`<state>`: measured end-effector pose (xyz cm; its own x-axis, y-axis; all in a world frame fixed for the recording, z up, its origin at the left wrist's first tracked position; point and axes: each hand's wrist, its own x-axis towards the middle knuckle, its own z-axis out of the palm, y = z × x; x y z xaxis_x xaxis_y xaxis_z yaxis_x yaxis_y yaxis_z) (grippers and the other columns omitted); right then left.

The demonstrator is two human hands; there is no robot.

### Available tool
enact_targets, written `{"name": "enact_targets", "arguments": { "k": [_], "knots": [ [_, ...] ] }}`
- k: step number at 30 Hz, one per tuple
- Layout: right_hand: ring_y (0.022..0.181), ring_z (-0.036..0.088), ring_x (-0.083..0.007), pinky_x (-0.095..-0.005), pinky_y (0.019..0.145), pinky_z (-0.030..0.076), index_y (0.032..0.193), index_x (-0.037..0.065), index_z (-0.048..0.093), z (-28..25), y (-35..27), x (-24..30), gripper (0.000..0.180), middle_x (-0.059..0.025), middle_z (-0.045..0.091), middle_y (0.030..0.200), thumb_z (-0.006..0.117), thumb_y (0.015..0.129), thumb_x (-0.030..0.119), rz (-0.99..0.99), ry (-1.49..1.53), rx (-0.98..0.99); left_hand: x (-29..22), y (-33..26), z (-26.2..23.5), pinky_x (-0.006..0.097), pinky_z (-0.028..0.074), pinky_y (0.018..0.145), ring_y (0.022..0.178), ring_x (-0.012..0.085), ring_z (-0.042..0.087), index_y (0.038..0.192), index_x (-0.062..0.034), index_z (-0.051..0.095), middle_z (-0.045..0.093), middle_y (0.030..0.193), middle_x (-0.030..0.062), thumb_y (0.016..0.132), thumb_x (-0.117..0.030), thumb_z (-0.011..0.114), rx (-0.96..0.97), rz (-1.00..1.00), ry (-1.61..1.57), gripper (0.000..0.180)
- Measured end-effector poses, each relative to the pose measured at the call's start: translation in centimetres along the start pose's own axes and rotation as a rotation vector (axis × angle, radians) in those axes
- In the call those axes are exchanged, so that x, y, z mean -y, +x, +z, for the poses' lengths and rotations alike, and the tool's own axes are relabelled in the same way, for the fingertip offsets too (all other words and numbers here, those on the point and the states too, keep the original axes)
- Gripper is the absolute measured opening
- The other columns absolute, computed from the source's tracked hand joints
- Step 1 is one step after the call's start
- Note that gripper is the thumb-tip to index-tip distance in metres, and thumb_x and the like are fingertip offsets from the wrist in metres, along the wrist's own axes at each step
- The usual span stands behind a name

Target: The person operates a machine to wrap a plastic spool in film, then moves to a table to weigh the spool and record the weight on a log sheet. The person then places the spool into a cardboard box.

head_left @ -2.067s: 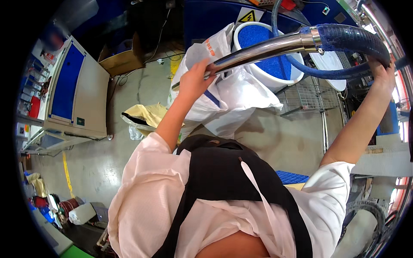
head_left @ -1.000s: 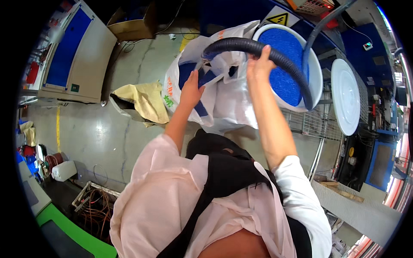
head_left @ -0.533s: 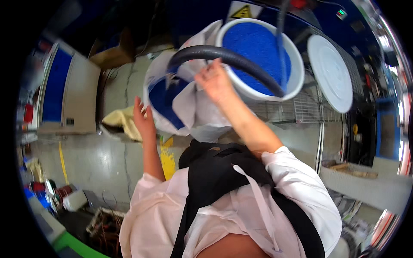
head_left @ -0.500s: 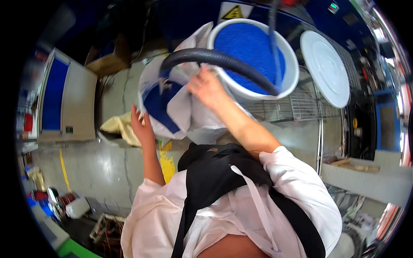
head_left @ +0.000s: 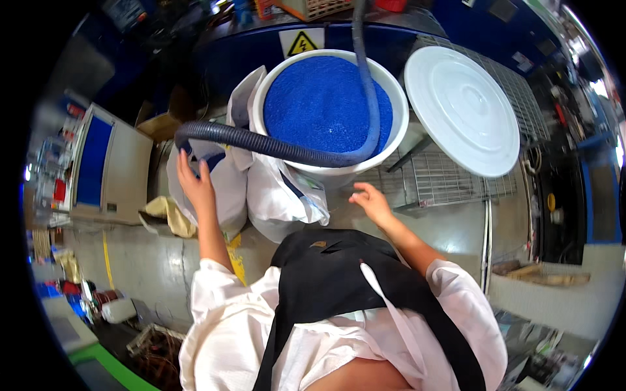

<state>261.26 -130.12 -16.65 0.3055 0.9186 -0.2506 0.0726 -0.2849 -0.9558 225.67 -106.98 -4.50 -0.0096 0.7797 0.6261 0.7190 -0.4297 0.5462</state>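
Observation:
My left hand (head_left: 197,186) is raised at the white sack (head_left: 225,186), fingers apart, just below the bend of a dark ribbed hose (head_left: 261,140). Whether its fingertips touch the hose or the sack I cannot tell. The hose arches out of that sack, runs across the front of a round white tub and rises at its right side. Blue granules (head_left: 319,104) fill the tub (head_left: 399,133) nearly to its rim. My right hand (head_left: 372,201) hovers in front of the tub with fingers apart and nothing in it. A second white sack (head_left: 280,202) stands between my hands, its top folded over.
A round white lid (head_left: 464,107) lies on a wire rack (head_left: 450,179) right of the tub. At the left stand a grey and blue cabinet (head_left: 111,166) and a crumpled beige sack (head_left: 171,215). A warning sign (head_left: 302,43) is behind the tub.
My right hand has drawn back from the sack's folded top and moved right, in front of the tub. My left hand has come up close to the hose. The view has shifted.

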Motion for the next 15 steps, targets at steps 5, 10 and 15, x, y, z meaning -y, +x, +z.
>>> {"name": "enact_targets", "arguments": {
  "k": [5, 10, 15],
  "knots": [
    [0.092, 0.064, -0.0198, -0.0299, 0.082, 0.050, 0.125, 0.004, 0.051, -0.9, 2.1, 6.7, 0.041, -0.0128, 0.066, 0.105, 0.062, 0.086, 0.015, -0.168, -0.114, -0.007, 5.2, 5.7, -0.9, 0.037, 0.034, 0.103, 0.122, 0.0318, 0.047, 0.125, -0.0021, 0.053, 0.052, 0.128, 0.0183, 0.091, -0.027, 0.056, -0.008, -0.189, -0.037, 0.043],
    [0.116, 0.051, -0.0316, -0.0397, 0.099, 0.039, 0.130, 0.005, 0.046, 2.5, 6.8, 11.0, 0.058, -0.0172, 0.053, 0.126, 0.068, 0.079, 0.021, -0.543, -0.430, 0.208, 9.1, 10.6, 0.1, 0.036, 0.040, 0.097, 0.115, 0.0319, 0.054, 0.119, -0.0030, 0.059, 0.059, 0.120, 0.0179, 0.091, -0.042, 0.048, 0.073, -0.390, 0.031, 0.050],
    [0.126, 0.039, -0.0393, -0.0432, 0.104, 0.033, 0.139, 0.005, 0.035, 11.0, 13.0, 19.5, 0.082, -0.0211, 0.038, 0.139, 0.075, 0.072, 0.029, -0.934, -0.578, 0.303, 11.9, 16.9, 3.5, 0.033, 0.043, 0.091, 0.106, 0.0270, 0.059, 0.120, -0.0029, 0.059, 0.064, 0.113, 0.0154, 0.090, -0.049, 0.050, 0.287, -0.452, 0.117, 0.056]
  ]
}}
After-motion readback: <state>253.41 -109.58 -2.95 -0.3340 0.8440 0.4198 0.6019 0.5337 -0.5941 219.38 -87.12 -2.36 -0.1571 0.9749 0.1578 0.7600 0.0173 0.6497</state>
